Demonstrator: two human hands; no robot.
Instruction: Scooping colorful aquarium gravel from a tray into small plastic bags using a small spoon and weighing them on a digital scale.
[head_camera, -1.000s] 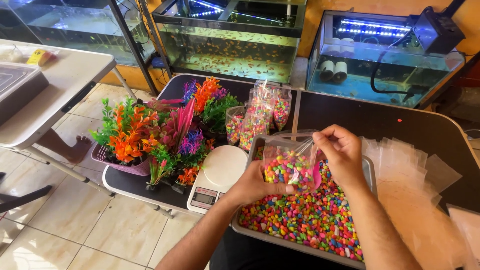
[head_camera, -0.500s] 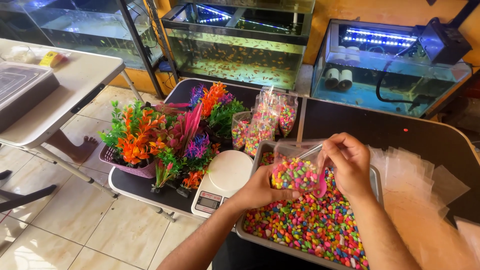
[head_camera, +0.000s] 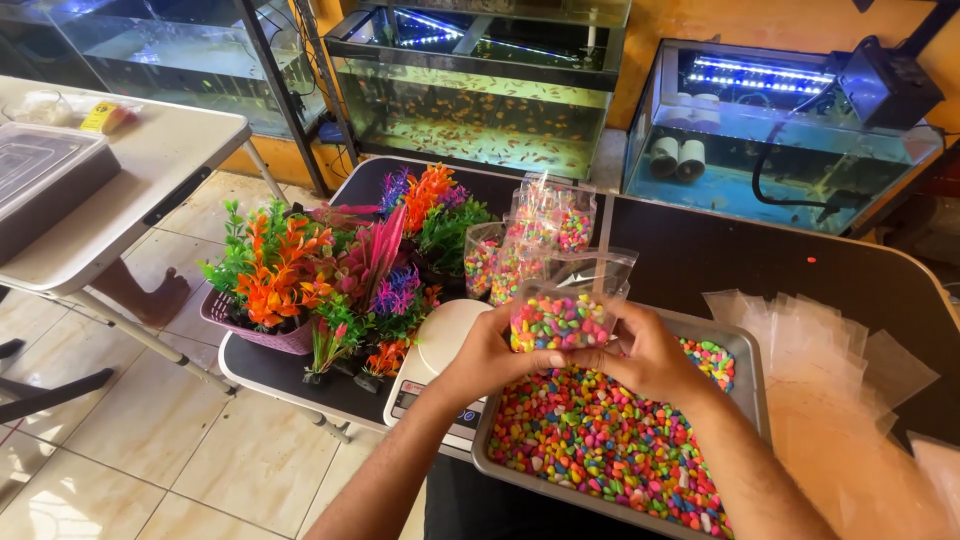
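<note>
Both my hands hold a small clear plastic bag (head_camera: 567, 313) partly filled with multicoloured pebbles. My left hand (head_camera: 487, 352) grips its left side and my right hand (head_camera: 650, 355) its right side. The bag hangs just above the near-left part of a metal tray (head_camera: 748, 360) heaped with the same coloured pebbles (head_camera: 600, 450). A white digital scale (head_camera: 432, 362) sits right beside the tray, under my left wrist.
Several filled pebble bags (head_camera: 535, 235) stand behind the scale. Plastic aquarium plants (head_camera: 335, 270) fill a basket at the left end of the black table. Empty clear bags (head_camera: 830, 340) lie at the right. Fish tanks (head_camera: 480, 90) line the back; a white folding table (head_camera: 130, 170) stands at the left.
The bag was being filled over the tray with my right hand at its mouth. Both hands now cup it from the sides, and it has shifted left toward the scale.
</note>
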